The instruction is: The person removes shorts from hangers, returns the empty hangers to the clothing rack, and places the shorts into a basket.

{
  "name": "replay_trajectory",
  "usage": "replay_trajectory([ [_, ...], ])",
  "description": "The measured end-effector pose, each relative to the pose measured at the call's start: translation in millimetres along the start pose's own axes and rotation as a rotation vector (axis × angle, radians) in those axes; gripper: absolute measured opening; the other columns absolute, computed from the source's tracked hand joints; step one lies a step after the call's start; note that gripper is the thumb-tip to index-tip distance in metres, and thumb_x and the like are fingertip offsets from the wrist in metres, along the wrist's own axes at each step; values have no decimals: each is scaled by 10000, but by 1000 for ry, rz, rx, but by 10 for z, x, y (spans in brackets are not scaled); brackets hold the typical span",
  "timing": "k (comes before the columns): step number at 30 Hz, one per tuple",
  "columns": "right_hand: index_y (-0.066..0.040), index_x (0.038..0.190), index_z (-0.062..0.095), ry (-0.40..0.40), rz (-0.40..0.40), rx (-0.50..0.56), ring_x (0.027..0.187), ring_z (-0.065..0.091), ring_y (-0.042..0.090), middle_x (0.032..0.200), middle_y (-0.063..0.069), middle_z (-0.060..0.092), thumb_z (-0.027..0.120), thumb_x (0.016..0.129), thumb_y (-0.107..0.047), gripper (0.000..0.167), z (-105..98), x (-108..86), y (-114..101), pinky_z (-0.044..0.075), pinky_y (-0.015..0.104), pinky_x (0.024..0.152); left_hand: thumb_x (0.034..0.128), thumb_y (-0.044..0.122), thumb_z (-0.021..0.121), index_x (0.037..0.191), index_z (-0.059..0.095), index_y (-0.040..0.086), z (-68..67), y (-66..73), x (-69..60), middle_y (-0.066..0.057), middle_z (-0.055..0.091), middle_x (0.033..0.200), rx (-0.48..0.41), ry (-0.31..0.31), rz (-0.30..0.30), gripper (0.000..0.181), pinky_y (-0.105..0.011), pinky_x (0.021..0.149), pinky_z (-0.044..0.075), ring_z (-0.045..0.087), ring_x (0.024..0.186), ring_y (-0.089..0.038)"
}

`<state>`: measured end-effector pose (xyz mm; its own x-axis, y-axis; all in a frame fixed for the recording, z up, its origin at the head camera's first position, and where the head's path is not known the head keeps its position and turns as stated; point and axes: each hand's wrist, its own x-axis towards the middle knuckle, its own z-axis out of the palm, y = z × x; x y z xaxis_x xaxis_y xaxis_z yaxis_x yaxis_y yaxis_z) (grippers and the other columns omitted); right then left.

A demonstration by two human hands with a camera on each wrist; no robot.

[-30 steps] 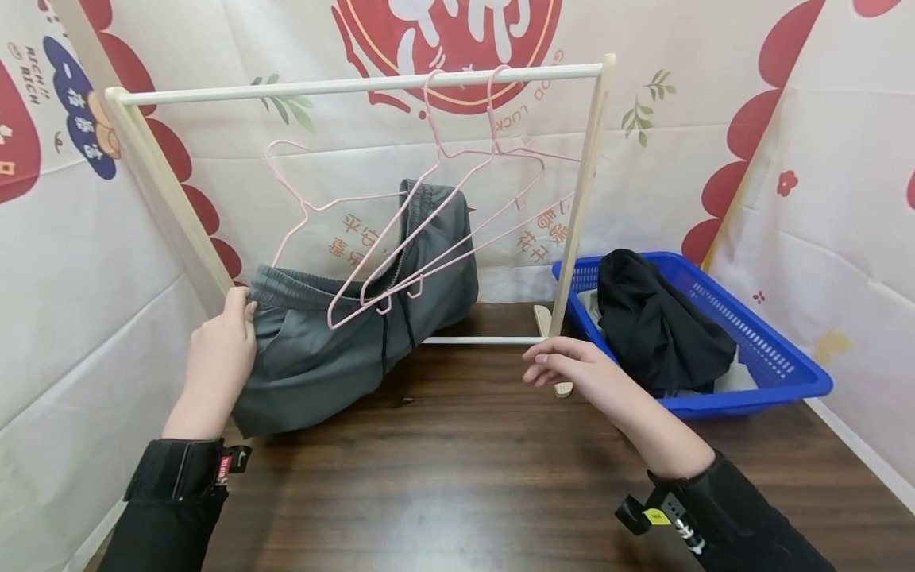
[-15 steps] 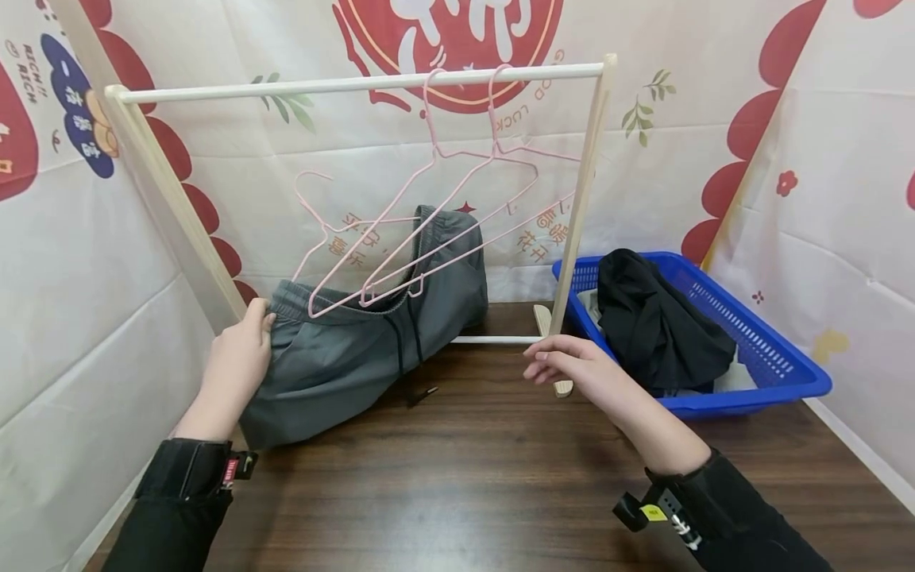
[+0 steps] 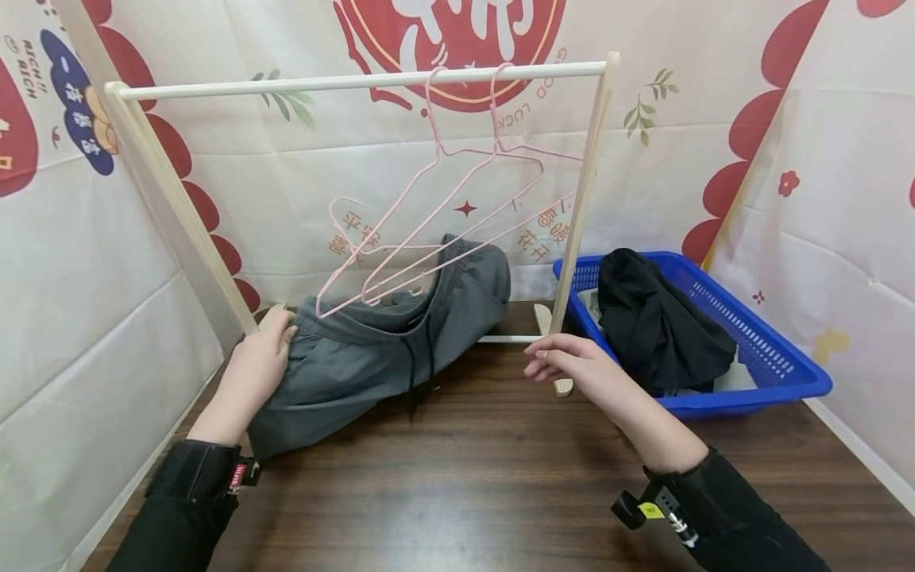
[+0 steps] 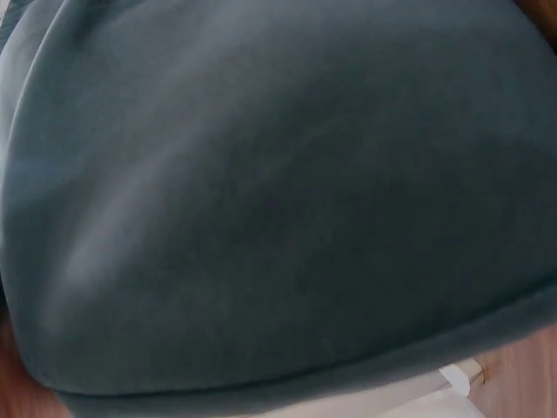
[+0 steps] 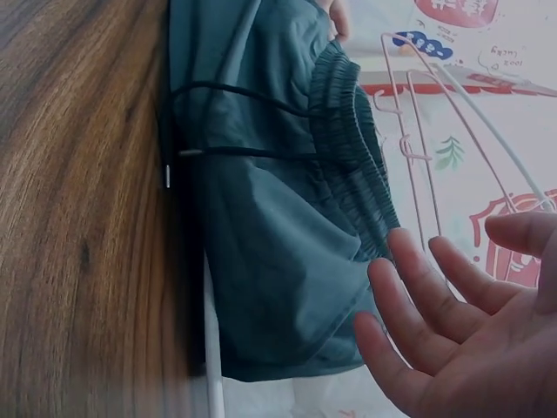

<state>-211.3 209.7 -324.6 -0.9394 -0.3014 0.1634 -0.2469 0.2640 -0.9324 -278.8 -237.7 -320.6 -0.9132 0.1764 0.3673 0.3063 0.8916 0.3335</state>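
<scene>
My left hand (image 3: 257, 357) grips the left end of the waistband of grey drawstring shorts (image 3: 364, 365). A pink hanger (image 3: 400, 247) stands up out of the waist opening, its hook free of the rail; its lower part is hidden inside the shorts. Whether my left fingers also hold the hanger cannot be seen. Grey cloth (image 4: 278, 209) fills the left wrist view. My right hand (image 3: 572, 361) hovers beside the rack's right post, holding nothing, with fingers loosely extended in the right wrist view. Dark cords (image 5: 252, 154) dangle from the waistband.
A wooden rack with a white rail (image 3: 286, 87) stands over the table (image 3: 429, 492). Two pink hangers (image 3: 434, 119) hang from it, in front of the shorts' waist. Right of it sits a blue basket (image 3: 779, 389) with black clothing (image 3: 650, 318) and lighter cloth.
My left hand has moved right and down, carrying the shorts and the hanger in them lower behind the hanging hangers. My right hand has barely moved.
</scene>
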Motion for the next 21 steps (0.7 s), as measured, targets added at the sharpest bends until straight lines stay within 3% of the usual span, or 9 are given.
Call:
replay_trajectory([
  [6, 123, 1172, 576, 35, -23, -20, 950, 651, 199, 1013, 210, 677, 473, 1024, -112, 295, 3, -10, -7, 510, 356, 865, 1054, 179, 422, 1214, 465, 69, 79, 25, -13, -231, 632, 964, -10, -26, 69, 199, -538, 704, 446, 626, 833, -350],
  [11, 64, 1189, 605, 93, -3, -107, 1035, 619, 241, 1069, 165, 675, 483, 1027, -146, 292, -1, 18, 6, 483, 335, 883, 1054, 165, 421, 1227, 451, 72, 111, 43, -23, -191, 634, 940, -24, -82, 98, 199, -501, 684, 452, 604, 787, -291],
  [17, -8, 1204, 618, 136, 31, -168, 1186, 531, 309, 1194, 166, 634, 498, 1028, -210, 293, -7, 49, 37, 378, 485, 1006, 1055, 171, 423, 1228, 459, 87, 153, 49, -44, -179, 651, 950, -20, -116, 115, 196, -484, 669, 462, 635, 802, -289],
  [21, -27, 1262, 578, 158, 35, -237, 1199, 511, 334, 1279, 167, 579, 516, 1022, -247, 332, -12, 64, 45, 373, 516, 995, 1048, 173, 443, 1206, 473, 100, 183, 67, -50, -129, 626, 884, -30, -135, 121, 176, -456, 648, 442, 593, 745, -259],
])
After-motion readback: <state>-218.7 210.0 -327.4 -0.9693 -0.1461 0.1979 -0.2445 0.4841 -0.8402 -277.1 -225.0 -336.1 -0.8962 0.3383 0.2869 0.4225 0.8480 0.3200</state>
